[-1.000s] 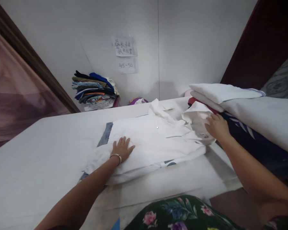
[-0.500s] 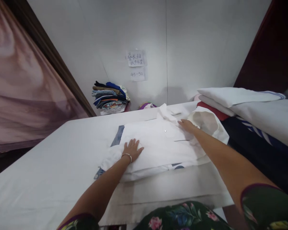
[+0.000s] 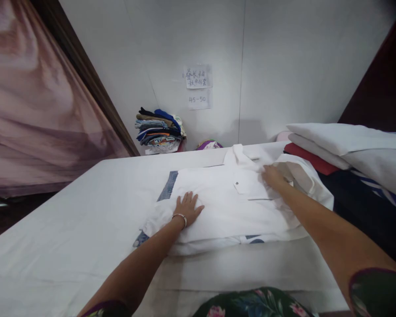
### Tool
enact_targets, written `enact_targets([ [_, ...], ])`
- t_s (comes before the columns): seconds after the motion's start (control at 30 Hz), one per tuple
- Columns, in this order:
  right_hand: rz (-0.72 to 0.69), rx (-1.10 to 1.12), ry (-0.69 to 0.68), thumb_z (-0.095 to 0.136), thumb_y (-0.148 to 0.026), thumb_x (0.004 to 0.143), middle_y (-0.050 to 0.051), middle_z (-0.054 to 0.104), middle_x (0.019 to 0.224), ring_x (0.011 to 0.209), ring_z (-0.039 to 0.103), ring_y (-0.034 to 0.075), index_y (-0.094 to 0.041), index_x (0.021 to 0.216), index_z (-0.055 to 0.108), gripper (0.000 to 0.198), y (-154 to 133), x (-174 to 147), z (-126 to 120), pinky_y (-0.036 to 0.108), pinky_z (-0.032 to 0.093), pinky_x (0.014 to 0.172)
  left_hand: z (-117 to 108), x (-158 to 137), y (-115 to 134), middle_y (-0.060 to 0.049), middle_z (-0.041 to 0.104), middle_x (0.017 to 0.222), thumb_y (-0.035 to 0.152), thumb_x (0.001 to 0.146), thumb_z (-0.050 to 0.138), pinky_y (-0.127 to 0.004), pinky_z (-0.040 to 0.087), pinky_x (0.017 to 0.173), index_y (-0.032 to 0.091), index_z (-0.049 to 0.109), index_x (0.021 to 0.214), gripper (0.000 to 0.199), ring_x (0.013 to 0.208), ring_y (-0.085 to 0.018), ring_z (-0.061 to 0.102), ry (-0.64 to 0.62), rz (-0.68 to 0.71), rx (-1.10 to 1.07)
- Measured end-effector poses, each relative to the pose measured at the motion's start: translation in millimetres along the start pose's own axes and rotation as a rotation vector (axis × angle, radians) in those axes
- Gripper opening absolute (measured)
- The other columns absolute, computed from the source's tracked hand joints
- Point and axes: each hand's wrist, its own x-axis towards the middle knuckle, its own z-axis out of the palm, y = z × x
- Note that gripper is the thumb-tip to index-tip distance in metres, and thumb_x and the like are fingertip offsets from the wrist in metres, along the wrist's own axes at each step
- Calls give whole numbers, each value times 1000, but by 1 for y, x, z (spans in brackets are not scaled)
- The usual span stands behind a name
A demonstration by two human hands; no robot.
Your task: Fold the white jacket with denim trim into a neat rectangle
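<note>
White cotton-looking fabric is filling mid-frame: a white shirt (image 3: 214, 193) is lying spread on the white table (image 3: 86, 207), its collar (image 3: 239, 155) pointing up toward the table's far edge. L hand (image 3: 189, 210), w/ bracelet (image 3: 184, 220), is pressing flat on the shirt just below frame centre, palm down, fingers spread, gripping nothing. R hand (image 3: 273, 177), right of centre, is touching cloth near the collar, fingers partly bent & blurred; can't tell if it's pinching any. Bunched white cloth (image 3: 317, 180) is puffing up just beyond that wrist, to the right. Blue denim-like fabric (image 3: 167, 187) is peeking out at the shirt's left side.

Upper-left of centre, a pile of folded clothes (image 3: 160, 132) is standing past the table's far edge; can't tell if a container's holding it. Next to it a purple, multicolour item (image 3: 209, 144) is showing only its top; bag, basket or cloth, can't tell. Far right, folded white cloths (image 3: 366, 136) are lying over red cloth (image 3: 308, 154) & navy fabric (image 3: 359, 220).
</note>
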Motion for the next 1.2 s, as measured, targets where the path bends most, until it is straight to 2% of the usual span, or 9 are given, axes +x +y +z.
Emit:
enact_targets([
  [0.1, -275, -42, 57, 38, -36, 95, 11, 29, 152, 139, 24, 28, -19, 142, 37, 50, -16, -9, 14, 43, 25, 111, -4, -3, 2, -11, 21, 155, 62, 91, 19, -55, 11, 113, 19, 29, 147, 72, 144, -28, 14, -8, -5, -12],
  [0.17, -369, -118, 33, 37, -44, 93, 9, 27, 154, 141, 20, 28, -22, 141, 38, 53, -16, -15, 30, 47, 23, 111, -7, -5, 5, -11, 20, 156, 62, 91, 19, -54, 10, 113, 18, 29, 147, 72, 144, -28, 14, -25, -6, -21],
  [0.33, -192, -283, -68, 27, -52, 92, 12, 34, 149, 137, 29, 30, -21, 133, 47, 55, 6, -18, 62, 54, 25, 107, -12, -8, 8, -11, 19, 156, 63, 90, 19, -55, 9, 113, 18, 27, 148, 74, 144, -28, 12, -48, 9, -60],
  [0.6, -195, -309, -110, 24, -52, 92, 10, 31, 151, 139, 25, 29, -20, 137, 42, 59, 8, -14, 63, 52, 23, 108, -16, -4, 3, -9, 19, 156, 66, 88, 24, -54, 9, 114, 22, 30, 146, 73, 144, -26, 12, -111, -6, -145],
  [0.67, -172, -300, -111, 24, -52, 92, 10, 29, 153, 140, 23, 28, -21, 139, 41, 59, 7, -14, 63, 51, 21, 109, -25, 4, 1, -7, 25, 155, 67, 88, 23, -53, 14, 113, 25, 38, 142, 70, 143, -26, 17, -140, -35, -196],
  [0.73, -165, -291, -100, 25, -52, 92, 9, 29, 153, 140, 23, 27, -21, 139, 41, 58, 7, -14, 64, 51, 21, 109, -37, 18, -1, -5, 28, 154, 67, 89, 20, -53, 16, 112, 27, 43, 138, 67, 142, -25, 20, -102, -75, -220],
  [0.9, -187, -285, -85, 28, -51, 93, 11, 30, 152, 140, 24, 28, -21, 138, 42, 56, 6, -15, 64, 51, 23, 109, -55, 67, -10, -4, 19, 157, 65, 90, 19, -53, 12, 114, 25, 37, 142, 69, 144, -26, 11, 32, -101, -184],
  [1.1, -176, -262, -68, 29, -52, 93, 9, 31, 152, 140, 24, 26, -23, 138, 41, 56, 6, -16, 64, 49, 22, 110, -25, 98, -51, -1, 10, 158, 66, 86, 21, -59, 14, 111, 28, 25, 148, 73, 144, -31, 7, -67, -347, -189],
  [1.2, -171, -251, -71, 29, -53, 93, 9, 30, 153, 140, 24, 26, -23, 139, 41, 56, 5, -16, 62, 48, 21, 111, -15, 101, -63, 1, 8, 159, 69, 84, 21, -59, 16, 111, 30, 22, 149, 76, 144, -32, 5, -79, -373, -221],
])
